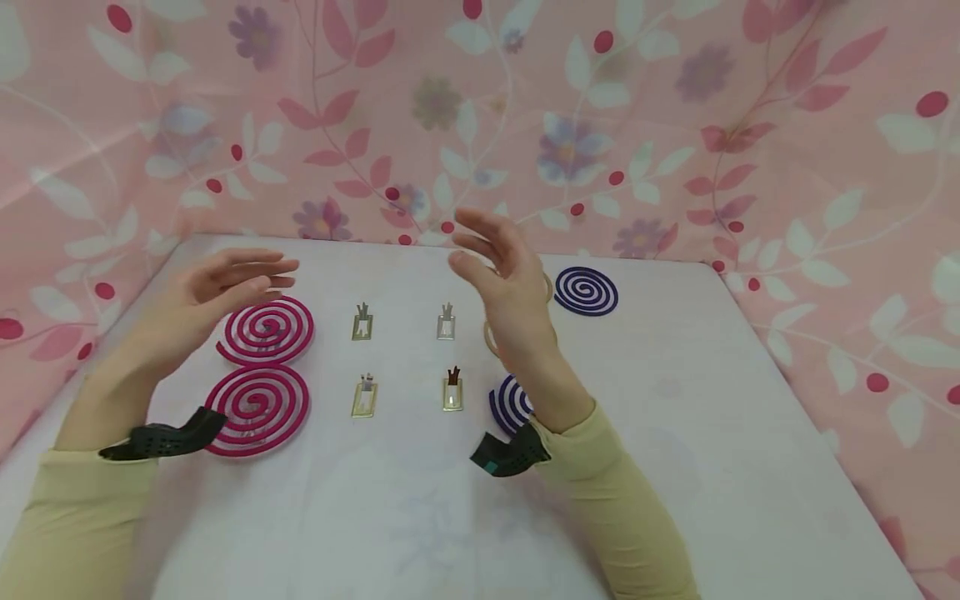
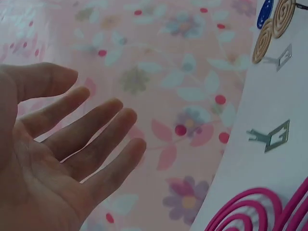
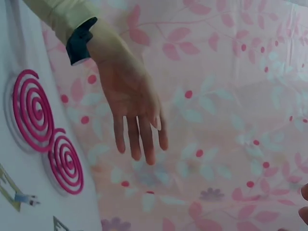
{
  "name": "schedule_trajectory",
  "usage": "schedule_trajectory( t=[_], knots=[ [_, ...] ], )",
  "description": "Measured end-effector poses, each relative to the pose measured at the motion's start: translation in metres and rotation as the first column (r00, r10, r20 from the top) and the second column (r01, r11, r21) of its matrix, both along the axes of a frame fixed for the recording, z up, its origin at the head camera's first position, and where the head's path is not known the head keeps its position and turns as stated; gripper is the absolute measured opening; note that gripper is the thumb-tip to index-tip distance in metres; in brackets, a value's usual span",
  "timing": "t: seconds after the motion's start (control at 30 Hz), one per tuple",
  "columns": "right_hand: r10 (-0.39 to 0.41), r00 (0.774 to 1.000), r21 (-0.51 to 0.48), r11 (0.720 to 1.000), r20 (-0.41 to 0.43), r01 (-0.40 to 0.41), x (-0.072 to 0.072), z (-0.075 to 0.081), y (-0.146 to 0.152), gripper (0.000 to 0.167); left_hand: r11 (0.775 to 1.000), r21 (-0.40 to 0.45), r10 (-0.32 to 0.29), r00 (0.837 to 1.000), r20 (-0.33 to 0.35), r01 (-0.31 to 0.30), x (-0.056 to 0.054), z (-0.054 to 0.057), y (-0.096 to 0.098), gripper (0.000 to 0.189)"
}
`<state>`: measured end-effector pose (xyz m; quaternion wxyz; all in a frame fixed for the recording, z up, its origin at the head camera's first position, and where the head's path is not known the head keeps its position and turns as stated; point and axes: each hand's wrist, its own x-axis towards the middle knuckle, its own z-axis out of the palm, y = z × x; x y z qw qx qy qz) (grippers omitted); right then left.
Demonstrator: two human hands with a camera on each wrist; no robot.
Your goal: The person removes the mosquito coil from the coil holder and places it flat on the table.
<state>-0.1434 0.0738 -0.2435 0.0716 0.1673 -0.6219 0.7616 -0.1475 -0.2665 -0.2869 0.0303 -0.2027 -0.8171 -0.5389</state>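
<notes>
Both hands are raised above the white table with nothing in them. My left hand (image 1: 213,292) hovers near two magenta mosquito coils, the far one (image 1: 306,331) and the near one (image 1: 303,408). Its fingers spread loosely in the left wrist view. My right hand (image 1: 513,296) hangs over tan coils (image 1: 489,340), mostly covering them; in the right wrist view only its fingertips (image 3: 304,211) show. Between the hands lie several small metal coil stands, among them a silver one (image 1: 446,337) and a gold-edged one (image 1: 453,407) with a brown prong.
A dark blue coil (image 1: 587,291) lies at the back right. Another blue coil (image 1: 501,408) is partly hidden beneath my right wrist. A pink floral cloth (image 1: 480,125) hangs behind the white table (image 1: 735,433). Each wrist carries a black device (image 1: 168,440).
</notes>
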Motion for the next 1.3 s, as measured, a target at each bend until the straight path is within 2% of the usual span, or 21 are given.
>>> schedule_trajectory(
  t=[0.1, 0.2, 0.3, 0.4, 0.5, 0.63, 0.83, 0.9, 1.03, 1.2, 1.3],
  knots=[
    [0.043, 0.999, -0.001, 0.999, 0.028, -0.043, 0.0, -0.003, -0.021, 0.042, 0.995, 0.085, -0.05, 0.999, 0.015, 0.048, 0.0, -0.004, -0.028, 0.04],
    [0.088, 0.995, 0.002, 0.996, 0.038, -0.088, 0.001, -0.006, -0.041, 0.042, 0.989, 0.14, -0.056, 0.998, 0.026, 0.052, 0.001, -0.01, -0.051, 0.036],
    [0.13, 0.991, 0.015, 0.991, 0.04, -0.131, 0.003, -0.011, -0.057, 0.043, 0.982, 0.183, -0.057, 0.997, 0.057, 0.046, 0.002, -0.023, -0.069, 0.034],
    [0.159, 0.986, 0.052, 0.986, 0.049, -0.161, 0.006, -0.02, -0.068, 0.042, 0.977, 0.209, -0.063, 0.992, 0.108, 0.039, 0.007, -0.042, -0.083, 0.036],
    [0.171, 0.983, 0.074, 0.982, 0.064, -0.176, 0.009, -0.027, -0.076, 0.041, 0.988, 0.156, -0.014, 0.984, 0.178, -0.014, 0.016, -0.057, -0.089, 0.038],
    [0.187, 0.978, 0.077, 0.978, 0.097, -0.195, 0.01, -0.035, -0.086, 0.04, 0.993, 0.09, 0.048, 0.971, 0.233, -0.071, 0.023, -0.065, -0.094, 0.04],
    [0.232, 0.953, 0.166, 0.95, 0.194, -0.265, 0.013, -0.056, -0.099, 0.039, 0.991, 0.119, 0.028, 0.973, 0.229, -0.056, 0.028, -0.072, -0.105, 0.038],
    [0.239, 0.94, 0.186, 0.94, 0.242, -0.287, 0.014, -0.063, -0.103, 0.039, 0.995, 0.088, 0.017, 0.974, 0.227, -0.038, 0.03, -0.074, -0.109, 0.037],
    [0.248, 0.909, 0.219, 0.918, 0.335, -0.331, 0.016, -0.077, -0.109, 0.037, 0.997, -0.068, 0.043, 0.969, 0.245, -0.027, 0.034, -0.077, -0.113, 0.037],
    [0.268, 0.883, 0.286, 0.876, 0.385, -0.39, 0.021, -0.091, -0.119, 0.038, 0.973, -0.224, 0.115, 0.949, 0.293, -0.049, 0.038, -0.08, -0.115, 0.038],
    [0.271, 0.87, 0.316, 0.853, 0.411, -0.415, 0.025, -0.095, -0.126, 0.039, 0.96, -0.28, 0.116, 0.939, 0.323, -0.022, 0.039, -0.08, -0.116, 0.04]
  ],
)
